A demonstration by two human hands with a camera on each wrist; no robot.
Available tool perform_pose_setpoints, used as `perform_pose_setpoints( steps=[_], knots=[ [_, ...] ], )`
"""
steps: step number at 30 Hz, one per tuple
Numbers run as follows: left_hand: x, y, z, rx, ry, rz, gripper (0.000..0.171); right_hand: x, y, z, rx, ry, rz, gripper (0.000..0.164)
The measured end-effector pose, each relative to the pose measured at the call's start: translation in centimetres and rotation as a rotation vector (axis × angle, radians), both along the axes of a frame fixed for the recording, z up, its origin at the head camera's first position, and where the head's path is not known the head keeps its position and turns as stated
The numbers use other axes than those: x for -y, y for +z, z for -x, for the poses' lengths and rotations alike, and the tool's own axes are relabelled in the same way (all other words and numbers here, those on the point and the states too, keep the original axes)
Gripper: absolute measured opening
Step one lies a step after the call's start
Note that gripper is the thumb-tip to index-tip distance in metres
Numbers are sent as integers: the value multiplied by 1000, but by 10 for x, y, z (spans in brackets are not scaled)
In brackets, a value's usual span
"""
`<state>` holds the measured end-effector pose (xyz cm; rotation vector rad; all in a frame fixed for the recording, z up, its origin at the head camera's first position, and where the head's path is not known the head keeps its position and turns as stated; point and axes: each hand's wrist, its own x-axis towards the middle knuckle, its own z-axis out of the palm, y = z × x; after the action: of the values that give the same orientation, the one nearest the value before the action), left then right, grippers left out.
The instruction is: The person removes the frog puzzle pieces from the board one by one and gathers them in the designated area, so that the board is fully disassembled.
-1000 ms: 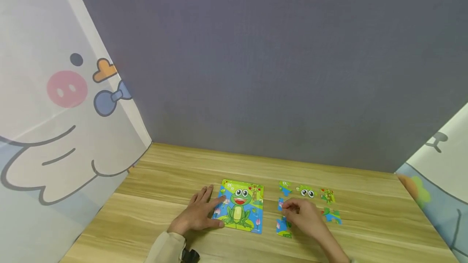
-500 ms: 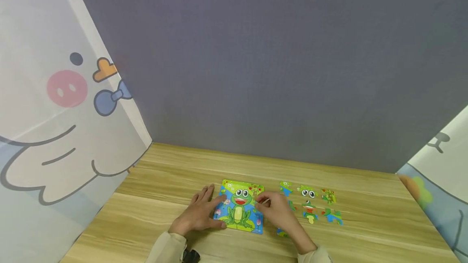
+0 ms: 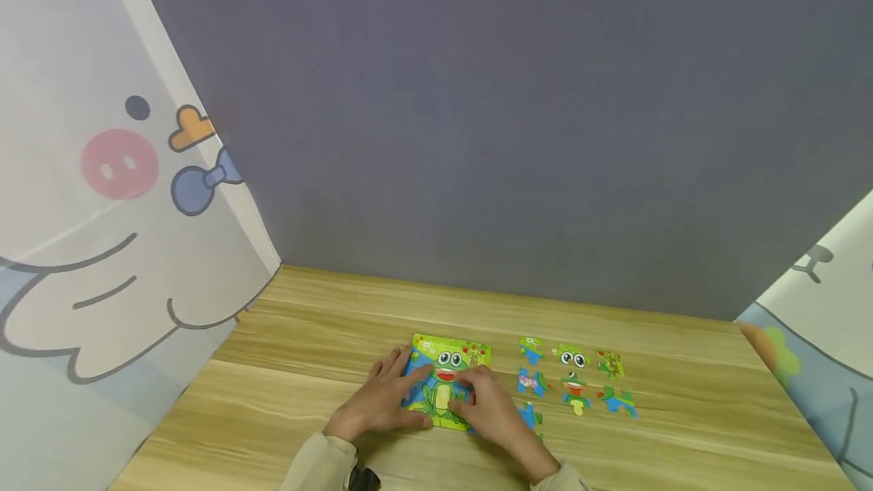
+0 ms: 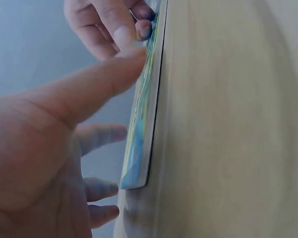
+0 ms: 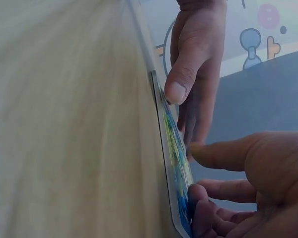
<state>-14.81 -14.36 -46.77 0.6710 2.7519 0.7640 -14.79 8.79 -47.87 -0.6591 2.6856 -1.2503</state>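
A flat frog-picture puzzle board [image 3: 446, 344] lies on the table, a green frog on blue and green. My left hand [image 3: 382, 402] rests along its left side with spread, mostly straight fingers; the index fingertip overlaps the picture and the thumb is at the lower edge. My right hand [image 3: 492, 409] reaches over the right half, thumb and index fingertip apart on the frog's body. From the right wrist view, the right hand [image 5: 278, 183] touches the board's surface [image 5: 174, 144] with bent fingers, nothing visible between them and the thumb. The lower right corner is covered by that hand.
Right of the board lie loose puzzle pieces in rows: an eyes piece [image 3: 572, 357], a mouth piece [image 3: 576, 394], a tree piece [image 3: 610, 362] and several others. The right forearm partly covers the lowest piece [image 3: 529, 415]. A grey panel [image 3: 505, 173] stands behind the wooden table [image 3: 327, 301].
My right hand has moved left from the loose pieces onto the board, uncovering the middle row. My left hand has shifted slightly right, its fingers further over the board.
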Motion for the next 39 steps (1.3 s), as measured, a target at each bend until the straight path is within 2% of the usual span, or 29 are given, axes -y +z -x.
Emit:
perform_pose_setpoints(
  steps=[9,14,26,33,39],
  knots=[
    [0,-3,0,-22,-1,53,81,6,-6,-4,-31,-30,-88,44],
    [1,-5,-2,-47,-13,61,80,9,-6,-5,-27,-52,-114,42],
    [2,-7,-1,-52,-22,65,79,8,-6,-6,-64,-53,-143,39],
    [2,-8,0,-64,-31,72,80,8,-2,-6,-100,-44,-128,33],
    [3,-8,0,-63,-35,72,80,4,1,-1,-91,-2,-35,14]
  ],
)
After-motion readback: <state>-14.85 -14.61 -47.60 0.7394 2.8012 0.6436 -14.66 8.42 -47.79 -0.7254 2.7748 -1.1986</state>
